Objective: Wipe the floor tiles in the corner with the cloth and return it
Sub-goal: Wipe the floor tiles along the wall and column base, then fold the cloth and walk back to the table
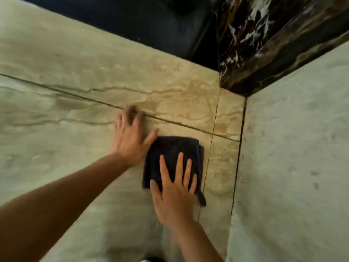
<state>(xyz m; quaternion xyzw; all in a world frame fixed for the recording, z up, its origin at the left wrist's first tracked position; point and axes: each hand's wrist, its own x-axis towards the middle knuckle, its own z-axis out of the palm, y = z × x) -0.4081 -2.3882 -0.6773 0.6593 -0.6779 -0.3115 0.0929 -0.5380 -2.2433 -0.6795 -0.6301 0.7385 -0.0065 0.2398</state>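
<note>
Corner of beige floor tiles (66, 63), pale wall (292, 148) at three o'clock.
Our right grip (173, 193) lies flat, released, on the folded dark cloth (173, 146) by the corner; our left grip (130, 137) rests spread on tile at its ten o'clock.

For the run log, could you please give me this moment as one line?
stage: wipe | right hand flat on folded dark cloth | left hand flat on floor tile beside cloth

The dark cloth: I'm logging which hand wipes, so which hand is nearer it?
Right. The right hand lies flat on the cloth, over its near half; the left hand rests on the floor tile beside its left edge, thumb at its far corner.
</note>
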